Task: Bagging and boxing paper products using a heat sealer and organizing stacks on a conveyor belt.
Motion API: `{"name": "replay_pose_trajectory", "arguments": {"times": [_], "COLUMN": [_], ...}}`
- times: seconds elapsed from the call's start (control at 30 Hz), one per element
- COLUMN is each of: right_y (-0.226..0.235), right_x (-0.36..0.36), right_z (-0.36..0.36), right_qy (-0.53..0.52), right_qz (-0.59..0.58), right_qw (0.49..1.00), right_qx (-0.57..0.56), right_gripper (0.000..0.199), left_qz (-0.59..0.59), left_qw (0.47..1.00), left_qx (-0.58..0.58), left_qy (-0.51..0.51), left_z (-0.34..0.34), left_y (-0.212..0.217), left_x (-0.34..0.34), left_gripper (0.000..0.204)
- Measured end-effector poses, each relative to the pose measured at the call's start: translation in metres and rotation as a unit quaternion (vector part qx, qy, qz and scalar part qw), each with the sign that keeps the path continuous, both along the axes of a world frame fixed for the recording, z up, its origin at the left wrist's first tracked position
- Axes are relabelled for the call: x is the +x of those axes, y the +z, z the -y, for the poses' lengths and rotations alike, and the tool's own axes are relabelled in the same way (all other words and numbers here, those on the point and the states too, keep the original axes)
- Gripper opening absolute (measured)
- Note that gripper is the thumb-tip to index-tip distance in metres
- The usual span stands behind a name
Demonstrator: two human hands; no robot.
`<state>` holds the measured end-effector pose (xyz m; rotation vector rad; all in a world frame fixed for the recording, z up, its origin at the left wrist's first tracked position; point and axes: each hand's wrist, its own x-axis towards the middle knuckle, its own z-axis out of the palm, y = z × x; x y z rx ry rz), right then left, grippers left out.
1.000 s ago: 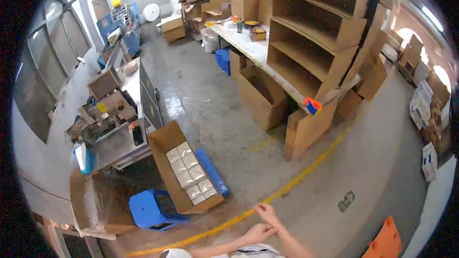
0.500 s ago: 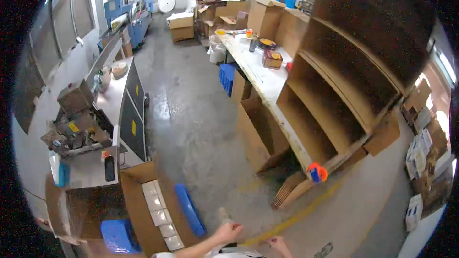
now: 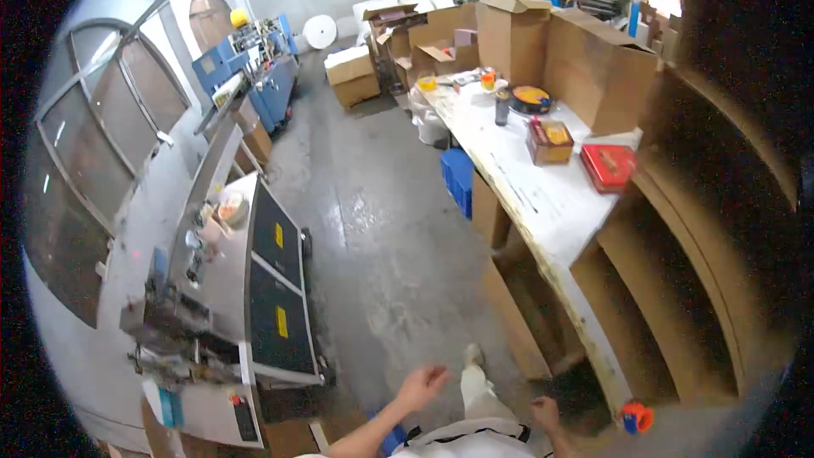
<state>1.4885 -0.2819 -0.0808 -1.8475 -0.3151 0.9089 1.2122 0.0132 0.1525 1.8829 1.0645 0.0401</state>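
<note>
My left hand (image 3: 423, 387) hangs in front of my body at the bottom of the head view, its fingers loosely curled with nothing visible in them. Lower and further right, my right hand (image 3: 545, 412) is curled too, and no object shows in it. Neither hand touches anything. To the right runs a long white-topped table (image 3: 564, 233) with a worn edge. On it are a red tin (image 3: 608, 167), a small brown-red box (image 3: 550, 142), a round black container (image 3: 532, 99) and a dark bottle (image 3: 502, 108). An orange-and-blue tape roll (image 3: 636, 416) is at the table's near corner.
Large open cardboard boxes (image 3: 704, 305) lie at the right. A metal-topped machine (image 3: 280, 288) with dark side panels stands at the left. A blue crate (image 3: 458, 178) sits beside the table. Further off are a blue machine (image 3: 275, 76) and stacked cartons (image 3: 352, 76) on the grey floor (image 3: 365, 254).
My view has moved forward and swung. The table and its red tin show more fully, while the box of white packets has mostly left at the bottom. Both hands remain low in front.
</note>
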Motion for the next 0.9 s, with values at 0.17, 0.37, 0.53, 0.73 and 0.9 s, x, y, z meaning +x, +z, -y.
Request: {"name": "replay_pose_trajectory", "arguments": {"times": [0.17,0.37,0.53,0.73,0.9], "right_y": [0.099,0.058,0.078,0.05,0.004], "right_x": [0.051,0.117,0.118,0.159,0.193], "right_z": [-0.294,-0.617,-0.813,-0.916,-0.968], "right_qy": [0.28,0.437,0.5,0.438,0.424], "right_qz": [0.063,0.132,0.214,0.154,0.157], "right_qw": [0.945,0.889,0.837,0.875,0.847], "right_qx": [-0.158,-0.037,-0.06,-0.135,-0.28], "right_gripper": [0.027,0.035,0.041,0.034,0.031], "left_qz": [0.012,0.174,0.136,0.299,0.322], "left_qw": [0.993,0.941,0.955,0.909,0.836], "left_qx": [0.024,-0.115,-0.099,-0.218,-0.266], "left_qy": [0.112,0.268,0.245,-0.191,-0.356], "left_z": [-0.122,-0.291,-0.448,-0.7,-0.859], "left_y": [-0.003,0.0,-0.056,0.082,0.143], "left_x": [0.007,0.087,0.08,0.079,0.083], "left_gripper": [0.034,0.034,0.045,0.058,0.056]}}
